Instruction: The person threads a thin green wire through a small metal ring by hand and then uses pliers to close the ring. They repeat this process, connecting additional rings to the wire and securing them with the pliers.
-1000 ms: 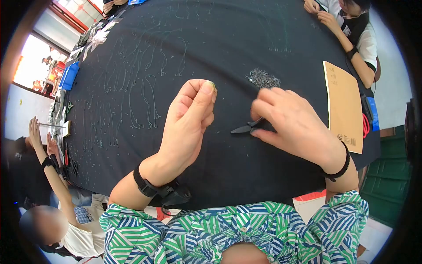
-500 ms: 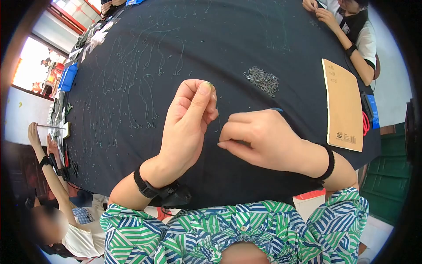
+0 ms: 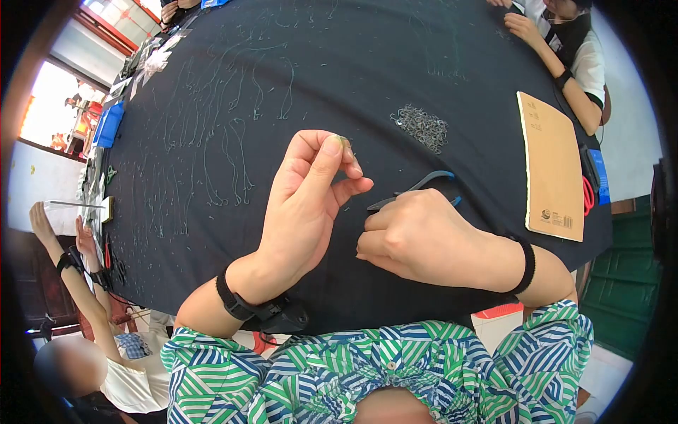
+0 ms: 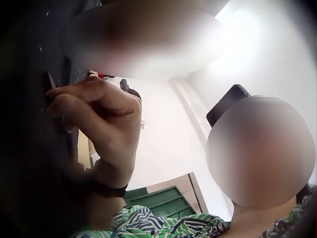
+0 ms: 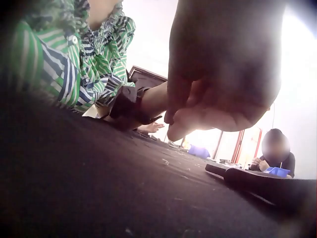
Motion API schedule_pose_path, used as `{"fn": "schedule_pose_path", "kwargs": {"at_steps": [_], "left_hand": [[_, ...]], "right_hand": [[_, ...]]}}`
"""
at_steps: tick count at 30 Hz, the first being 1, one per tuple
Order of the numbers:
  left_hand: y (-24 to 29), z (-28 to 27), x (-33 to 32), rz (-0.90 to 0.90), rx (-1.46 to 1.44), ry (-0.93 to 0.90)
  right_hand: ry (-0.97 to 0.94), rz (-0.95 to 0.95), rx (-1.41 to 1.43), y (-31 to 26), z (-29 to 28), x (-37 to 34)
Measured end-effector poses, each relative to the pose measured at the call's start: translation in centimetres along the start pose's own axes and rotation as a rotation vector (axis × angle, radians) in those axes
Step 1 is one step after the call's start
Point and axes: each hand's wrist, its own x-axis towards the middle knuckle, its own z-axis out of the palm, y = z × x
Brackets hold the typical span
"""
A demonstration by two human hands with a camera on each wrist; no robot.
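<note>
My left hand (image 3: 304,201) is raised over the dark cloth, thumb and index finger pinching a bit of thin green line (image 3: 344,142); its other fingers are partly spread. Lower and to the right, my right hand (image 3: 427,233) is curled close over the cloth. In the left wrist view its thumb and index finger (image 4: 74,93) meet at the tips; the line between the hands hardly shows. Blue-handled pliers (image 3: 439,175) lie on the cloth right beyond the right hand, which partly covers them. Farther back sits a heap of small metal hooks (image 3: 421,128).
Tied green strands (image 3: 240,166) and tiny clippings spread across the left of the cloth. To the right lie a brown notebook (image 3: 554,166) and red-handled scissors (image 3: 587,200). A blue box (image 3: 109,125) stands at the left edge. Other people sit around the table.
My right hand has let go of the pliers, come toward the left hand and the line, then drawn slightly back toward me. The left hand's lower fingers have spread; its pinch stays.
</note>
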Motion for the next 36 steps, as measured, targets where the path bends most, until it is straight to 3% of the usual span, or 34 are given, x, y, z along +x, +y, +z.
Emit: {"fn": "schedule_pose_path", "kwargs": {"at_steps": [6, 11, 13, 14, 26, 29, 32, 36], "left_hand": [[0.4, -0.4, -0.1, -0.065, -0.056, -0.013], [0.6, -1.1, 0.7, -0.048, -0.043, 0.029], [0.4, -1.6, 0.9, -0.038, -0.034, 0.032], [0.3, -1.7, 1.0, -0.035, -0.025, 0.040], [-0.1, -2.9, 2.3, 0.004, 0.148, 0.066], [0.0, -2.8, 2.3, 0.031, 0.173, 0.068], [0.1, -2.8, 2.3, 0.043, 0.208, 0.074], [0.0, -2.7, 2.3, 0.090, 0.279, 0.076]], "right_hand": [[-0.106, 0.026, 0.011, 0.1, -0.5, -0.2], [-0.038, 0.311, -0.212, 1.2, -4.3, -1.6], [-0.021, 0.343, -0.305, 1.6, -5.1, -2.7], [-0.107, 0.408, -0.280, 1.9, -5.0, -2.9], [-0.128, 0.198, -0.215, 3.6, -2.6, -1.8], [-0.071, 0.268, -0.037, 2.9, -3.8, -0.8], [0.124, 0.338, 0.004, 2.0, -5.4, 0.0], [0.291, 0.268, -0.149, 2.4, -5.5, -0.1]]}}
